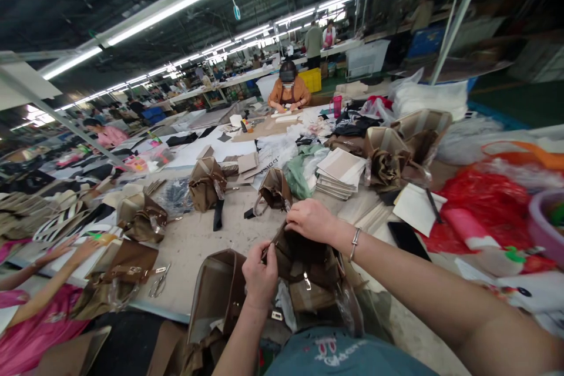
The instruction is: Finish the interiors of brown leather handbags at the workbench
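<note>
A brown handbag with a metal zip pull lies in front of me at the table's near edge. My left hand pinches the left end of its upper edge. Further along that edge, my right hand is closed on it too, a bracelet round the wrist. The bag's inside is dark and mostly hidden by my hands. Just left of my left forearm stands another brown bag, its opening upward. A small brown bag with a loop handle sits beyond my hands.
A stack of cream panels, a black phone and a red plastic bag lie to the right. Scissors rest at left, near a co-worker's hands. More brown bags stand around the table. Another person works opposite.
</note>
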The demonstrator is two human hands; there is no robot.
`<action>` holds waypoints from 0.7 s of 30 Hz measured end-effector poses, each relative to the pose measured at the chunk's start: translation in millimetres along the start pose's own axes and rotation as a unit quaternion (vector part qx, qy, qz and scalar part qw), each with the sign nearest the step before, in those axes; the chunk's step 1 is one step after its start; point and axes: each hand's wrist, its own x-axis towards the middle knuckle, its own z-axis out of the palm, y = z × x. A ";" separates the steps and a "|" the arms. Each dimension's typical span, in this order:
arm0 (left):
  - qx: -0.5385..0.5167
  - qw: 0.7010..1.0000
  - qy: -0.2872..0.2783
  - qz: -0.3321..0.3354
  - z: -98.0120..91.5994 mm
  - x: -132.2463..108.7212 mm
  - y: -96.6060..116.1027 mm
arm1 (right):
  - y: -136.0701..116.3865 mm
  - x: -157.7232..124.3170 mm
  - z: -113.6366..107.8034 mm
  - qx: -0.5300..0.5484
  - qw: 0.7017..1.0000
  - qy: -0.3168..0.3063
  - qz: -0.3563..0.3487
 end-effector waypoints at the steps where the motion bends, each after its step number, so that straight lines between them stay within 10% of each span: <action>1: -0.001 1.000 -0.001 0.001 0.6 -0.3 0.1 | -0.8 0.1 0.5 0.005 1.000 0.009 0.015; 21: -0.041 0.994 -0.098 -0.016 -9.9 13.2 10.3 | -11.0 10.6 -1.7 -0.019 0.999 -0.032 0.036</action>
